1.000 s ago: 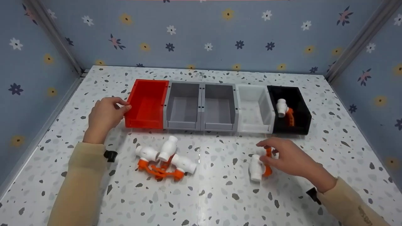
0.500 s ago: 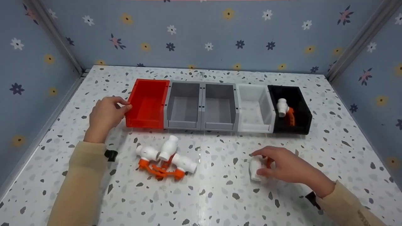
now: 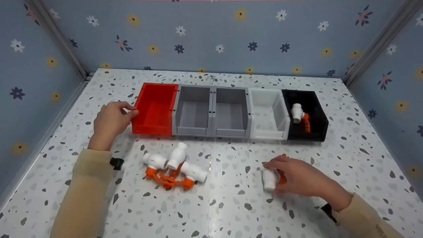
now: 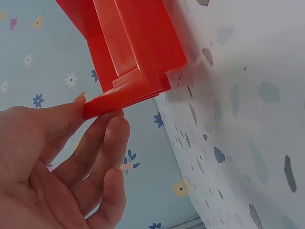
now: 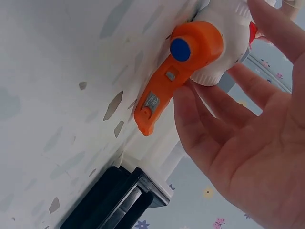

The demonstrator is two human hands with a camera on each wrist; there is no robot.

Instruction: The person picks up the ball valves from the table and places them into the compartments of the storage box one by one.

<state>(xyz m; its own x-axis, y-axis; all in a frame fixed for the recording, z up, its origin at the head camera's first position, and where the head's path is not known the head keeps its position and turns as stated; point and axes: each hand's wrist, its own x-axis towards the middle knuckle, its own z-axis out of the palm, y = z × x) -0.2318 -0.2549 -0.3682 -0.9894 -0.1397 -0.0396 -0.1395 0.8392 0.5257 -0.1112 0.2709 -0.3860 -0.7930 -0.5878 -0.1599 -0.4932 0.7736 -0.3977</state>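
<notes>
My left hand pinches the left rim of a red bin between thumb and fingers; the left wrist view shows the rim between them. At right, my right hand curls its fingers and thumb around a white ball valve lying on the table, its orange lever partly hidden in the head view. Several more white ball valves with orange levers lie in a cluster in front of the red and grey bins. Another ball valve rests inside the black bin at the row's right end.
Between the red and black bins stand two grey bins and a white bin, joined in one row. Flower-patterned walls enclose the speckled white table at the back and sides.
My right hand has moved down over the lone ball valve, and its fingers have closed in around it. My left hand stays on the red bin's rim.
</notes>
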